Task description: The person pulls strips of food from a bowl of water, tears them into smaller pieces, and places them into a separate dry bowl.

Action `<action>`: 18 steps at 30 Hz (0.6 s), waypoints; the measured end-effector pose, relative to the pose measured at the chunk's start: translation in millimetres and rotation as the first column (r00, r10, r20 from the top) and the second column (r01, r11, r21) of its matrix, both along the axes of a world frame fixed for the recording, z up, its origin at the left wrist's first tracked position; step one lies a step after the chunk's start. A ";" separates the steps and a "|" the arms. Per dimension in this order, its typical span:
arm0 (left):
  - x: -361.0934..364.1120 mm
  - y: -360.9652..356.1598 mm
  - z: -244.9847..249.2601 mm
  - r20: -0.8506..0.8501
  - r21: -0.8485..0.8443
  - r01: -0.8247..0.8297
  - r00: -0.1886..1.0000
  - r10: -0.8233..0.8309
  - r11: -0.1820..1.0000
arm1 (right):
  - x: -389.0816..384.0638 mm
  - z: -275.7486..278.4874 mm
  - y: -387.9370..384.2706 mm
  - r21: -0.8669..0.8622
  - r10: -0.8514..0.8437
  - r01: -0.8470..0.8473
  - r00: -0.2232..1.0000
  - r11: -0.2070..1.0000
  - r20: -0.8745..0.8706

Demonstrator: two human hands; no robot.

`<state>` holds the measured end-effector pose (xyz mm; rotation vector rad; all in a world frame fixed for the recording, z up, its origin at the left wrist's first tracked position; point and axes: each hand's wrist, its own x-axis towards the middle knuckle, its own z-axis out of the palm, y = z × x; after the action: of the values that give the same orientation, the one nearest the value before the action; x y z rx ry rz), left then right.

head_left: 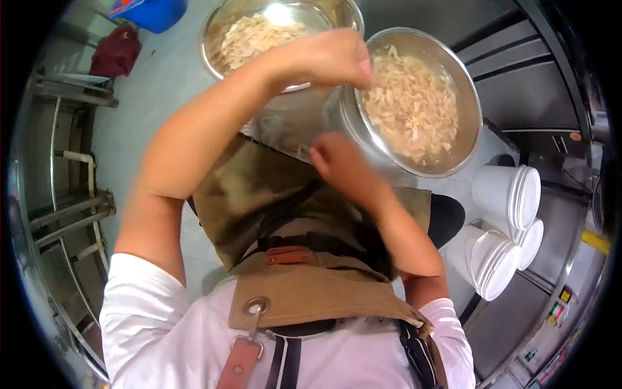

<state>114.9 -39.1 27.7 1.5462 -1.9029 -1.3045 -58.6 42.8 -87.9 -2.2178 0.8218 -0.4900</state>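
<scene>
My left hand (340, 59) reaches across the gap between two steel bowls, its fingers curled closed; what they hold, if anything, is hidden. Lower down, my right hand (337, 159) is curled near my apron, blurred by motion, and its contents cannot be made out. On the right, a large steel bowl (468, 74) holds pale, shredded strips (411, 107) in liquid. The other steel bowl (210, 48), at the upper left, contains similar pale pieces (259, 39), partly covered by my left forearm. Between my hands is a shiny metal surface (291, 120), smeared in view.
White lidded buckets (495, 259) stand on the floor at the right beside dark metal cabinets (518, 71). A blue tub (155, 13) and a dark red cloth-like item (116, 52) lie at the upper left. Metal rack legs (65, 214) line the left side.
</scene>
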 end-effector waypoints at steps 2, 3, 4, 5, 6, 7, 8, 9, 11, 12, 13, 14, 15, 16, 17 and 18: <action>4.3 3.8 23.3 0.156 -0.048 0.066 0.986 -0.057 0.997 | 18.0 -54.3 -1.6 0.038 0.058 -0.055 0.994 0.998 -0.091; 8.7 -2.0 22.8 0.216 -0.109 0.133 0.970 -0.107 0.985 | 25.5 -81.4 -3.6 0.088 0.093 -0.080 0.983 0.993 -0.157; 12.4 -4.3 23.2 0.277 -0.165 0.204 0.949 -0.154 0.965 | 32.4 -83.2 -4.8 0.137 0.127 -0.098 0.966 0.986 -0.224; 15.6 -5.4 23.3 0.309 -0.171 0.224 0.937 -0.164 0.959 | 31.2 -82.5 -5.1 0.100 0.158 -0.139 0.964 0.985 -0.216; 17.4 -10.0 26.3 0.345 -0.188 0.252 0.922 -0.176 0.949 | 25.6 -78.8 -6.9 0.049 0.178 -0.172 0.961 0.984 -0.210; 17.1 -15.7 30.0 0.380 -0.207 0.285 0.905 -0.192 0.936 | 19.7 -64.6 -9.0 -0.004 0.192 -0.197 0.959 0.980 -0.209; 14.5 -20.7 34.7 0.413 -0.223 0.321 0.886 -0.210 0.920 | 12.0 -40.9 -9.2 0.045 0.138 -0.133 0.982 0.990 -0.131; 10.8 -19.8 48.2 0.418 -0.182 0.296 0.886 -0.199 0.938 | 4.1 -7.5 -8.2 0.098 0.076 -0.071 0.996 0.993 -0.053; 0.8 -20.6 82.4 0.478 -0.160 0.332 0.850 -0.222 0.930 | -13.9 60.3 -19.5 0.184 -0.076 0.065 0.996 0.981 0.053; -4.1 -22.2 95.5 0.510 -0.151 0.350 0.829 -0.230 0.925 | -26.5 87.6 -27.3 0.214 -0.157 0.136 0.984 0.967 0.084; -7.9 -28.4 101.5 0.496 -0.167 0.351 0.838 -0.230 0.921 | -36.1 101.6 -40.9 0.166 -0.250 0.214 0.939 0.962 0.235; -14.7 -33.0 113.8 0.529 -0.184 0.403 0.810 -0.255 0.897 | -42.1 114.7 -59.4 0.127 -0.322 0.296 0.863 0.947 0.389; -21.8 -37.1 128.8 0.565 -0.197 0.453 0.777 -0.277 0.869 | -43.9 131.3 -77.8 0.012 -0.265 0.293 0.845 0.956 0.465; -30.6 -40.7 145.9 0.604 -0.206 0.503 0.741 -0.296 0.839 | -46.3 146.9 -95.9 -0.103 -0.197 0.294 0.823 0.950 0.532; -41.0 -41.0 165.2 0.619 -0.179 0.510 0.723 -0.306 0.842 | -46.5 159.9 -109.5 -0.023 -0.166 0.210 0.832 0.977 0.530; -49.5 -41.3 184.6 0.639 -0.188 0.537 0.703 -0.313 0.822 | -46.8 173.0 -123.0 0.060 -0.142 0.130 0.838 0.990 0.527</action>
<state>65.4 -80.4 212.3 1.4438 -2.8503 -0.5507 -105.4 -80.2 85.1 -1.8614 0.6750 -1.1010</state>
